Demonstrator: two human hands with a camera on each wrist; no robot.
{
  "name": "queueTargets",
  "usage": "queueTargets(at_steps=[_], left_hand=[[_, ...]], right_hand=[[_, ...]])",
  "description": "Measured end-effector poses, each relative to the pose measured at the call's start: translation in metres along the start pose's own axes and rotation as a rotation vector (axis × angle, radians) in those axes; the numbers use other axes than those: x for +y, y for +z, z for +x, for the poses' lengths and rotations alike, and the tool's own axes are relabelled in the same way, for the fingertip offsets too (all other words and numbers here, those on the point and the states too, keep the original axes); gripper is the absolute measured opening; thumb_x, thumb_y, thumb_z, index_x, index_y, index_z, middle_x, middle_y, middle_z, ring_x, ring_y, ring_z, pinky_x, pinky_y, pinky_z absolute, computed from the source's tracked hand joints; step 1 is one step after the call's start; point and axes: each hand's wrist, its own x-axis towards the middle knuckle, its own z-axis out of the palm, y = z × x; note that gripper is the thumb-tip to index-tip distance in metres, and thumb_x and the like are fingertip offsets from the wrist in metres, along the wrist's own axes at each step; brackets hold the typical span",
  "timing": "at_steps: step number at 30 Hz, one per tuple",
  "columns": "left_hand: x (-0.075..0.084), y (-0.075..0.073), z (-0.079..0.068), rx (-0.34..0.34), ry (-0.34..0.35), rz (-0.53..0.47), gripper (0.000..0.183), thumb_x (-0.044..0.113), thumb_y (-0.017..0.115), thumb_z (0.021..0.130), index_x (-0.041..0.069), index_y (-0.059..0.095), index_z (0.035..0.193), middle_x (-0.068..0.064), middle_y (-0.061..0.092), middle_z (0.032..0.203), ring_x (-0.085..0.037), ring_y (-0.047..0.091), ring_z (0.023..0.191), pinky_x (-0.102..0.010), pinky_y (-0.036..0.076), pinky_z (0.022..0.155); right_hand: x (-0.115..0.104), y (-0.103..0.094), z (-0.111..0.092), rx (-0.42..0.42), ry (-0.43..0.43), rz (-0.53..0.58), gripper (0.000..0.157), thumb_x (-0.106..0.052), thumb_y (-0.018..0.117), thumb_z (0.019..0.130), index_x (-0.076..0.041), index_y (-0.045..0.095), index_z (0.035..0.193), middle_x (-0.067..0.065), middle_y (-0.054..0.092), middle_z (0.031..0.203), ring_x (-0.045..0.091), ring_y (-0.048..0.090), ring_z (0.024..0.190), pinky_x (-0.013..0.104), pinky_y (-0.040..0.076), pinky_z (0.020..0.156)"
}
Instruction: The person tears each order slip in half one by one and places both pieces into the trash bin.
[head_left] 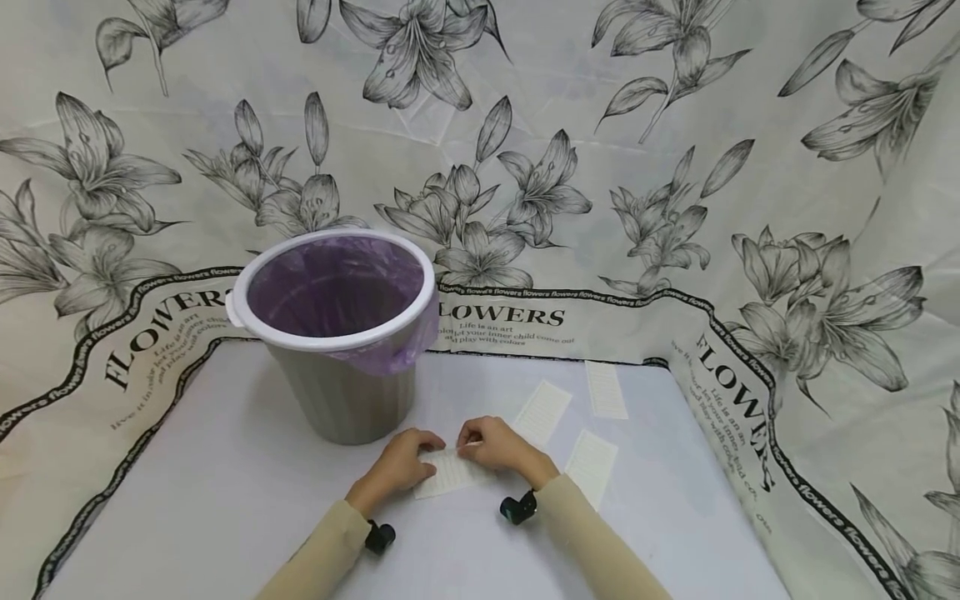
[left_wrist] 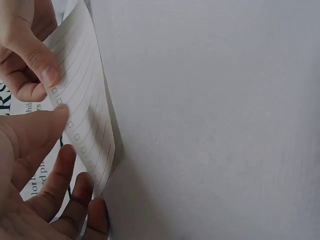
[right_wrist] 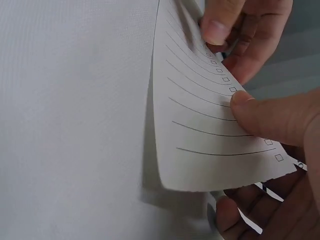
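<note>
- Limits: white flat desk (head_left: 225,508), bordered at the rear and both sides by white fabric printed with grey flowers (head_left: 570,100).
- Obstacle: grey ribbed bin with white rim and purple plastic liner (head_left: 345,396), rear left, near the left hand (head_left: 402,462).
- Room: desk surface extends left of the left arm; three loose white paper slips (head_left: 544,410) lie beside and beyond the right hand (head_left: 497,446).
- Workpiece: white ruled checkbox slip (head_left: 453,475), between both hands, tilted, casting a shadow on the desk.
- Grip, each hand: pinches the checkbox edge, thumb on the face, fingers behind.
</note>
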Motion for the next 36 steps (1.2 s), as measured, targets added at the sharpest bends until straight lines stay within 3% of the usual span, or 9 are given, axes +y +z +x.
queueTargets(at_steps=[8, 14, 20, 23, 28, 32, 36], left_hand=[[-0.005, 0.003, -0.005, 0.168, 0.004, -0.063, 0.017, 0.008, 0.079, 0.087, 0.008, 0.078, 0.103, -0.009, 0.072, 0.106, -0.029, 0.068, 0.105, -0.047, 0.055, 0.093], [-0.003, 0.002, -0.005, 0.181, 0.026, -0.108, 0.023, 0.016, 0.079, 0.09, 0.009, 0.076, 0.111, -0.01, 0.075, 0.108, -0.03, 0.07, 0.106, -0.049, 0.056, 0.095], [0.002, -0.001, -0.005, 0.201, 0.043, -0.123, 0.025, 0.018, 0.079, 0.09, 0.008, 0.076, 0.113, -0.007, 0.076, 0.104, -0.027, 0.07, 0.104, -0.05, 0.054, 0.096], [0.004, -0.001, -0.005, 0.201, 0.038, -0.143, 0.025, 0.018, 0.079, 0.091, 0.01, 0.076, 0.114, -0.006, 0.076, 0.107, -0.027, 0.07, 0.106, -0.051, 0.053, 0.098], [0.007, 0.002, -0.005, 0.212, 0.051, -0.18, 0.024, 0.017, 0.078, 0.091, 0.012, 0.076, 0.115, -0.008, 0.076, 0.114, -0.028, 0.069, 0.112, -0.051, 0.053, 0.101], [0.009, 0.001, -0.005, 0.255, 0.057, -0.208, 0.021, 0.017, 0.079, 0.092, 0.014, 0.078, 0.112, -0.009, 0.077, 0.109, -0.024, 0.071, 0.104, -0.045, 0.054, 0.095], [0.012, 0.0, -0.006, 0.266, 0.078, -0.22, 0.019, 0.014, 0.079, 0.091, 0.014, 0.079, 0.109, -0.009, 0.078, 0.104, -0.02, 0.071, 0.098, -0.041, 0.054, 0.092]], right_hand=[[0.0, -0.001, -0.011, 0.074, -0.017, 0.082, 0.005, -0.013, 0.072, 0.094, -0.013, 0.072, 0.09, -0.005, 0.069, 0.085, 0.007, 0.06, 0.079, 0.025, 0.051, 0.074], [-0.003, -0.001, -0.014, 0.114, -0.036, 0.098, 0.005, -0.014, 0.073, 0.094, -0.013, 0.072, 0.09, -0.004, 0.071, 0.089, 0.006, 0.063, 0.085, 0.029, 0.054, 0.083], [-0.004, -0.002, -0.019, 0.172, -0.015, 0.139, 0.006, -0.019, 0.074, 0.094, -0.016, 0.073, 0.089, -0.005, 0.07, 0.088, 0.008, 0.062, 0.085, 0.029, 0.053, 0.08], [-0.006, -0.001, -0.023, 0.208, -0.001, 0.173, 0.006, -0.02, 0.073, 0.095, -0.017, 0.073, 0.091, -0.004, 0.072, 0.092, 0.013, 0.066, 0.091, 0.034, 0.056, 0.08], [-0.007, 0.001, -0.029, 0.259, -0.002, 0.2, 0.006, -0.021, 0.074, 0.095, -0.015, 0.073, 0.094, -0.002, 0.074, 0.098, 0.021, 0.07, 0.102, 0.046, 0.057, 0.092], [-0.01, 0.004, -0.032, 0.286, -0.025, 0.221, 0.008, -0.021, 0.075, 0.095, -0.013, 0.074, 0.095, -0.001, 0.075, 0.101, 0.025, 0.07, 0.106, 0.053, 0.054, 0.099], [-0.013, 0.007, -0.036, 0.31, -0.017, 0.226, 0.008, -0.022, 0.075, 0.095, -0.014, 0.074, 0.095, -0.001, 0.075, 0.102, 0.024, 0.07, 0.108, 0.045, 0.054, 0.093]])
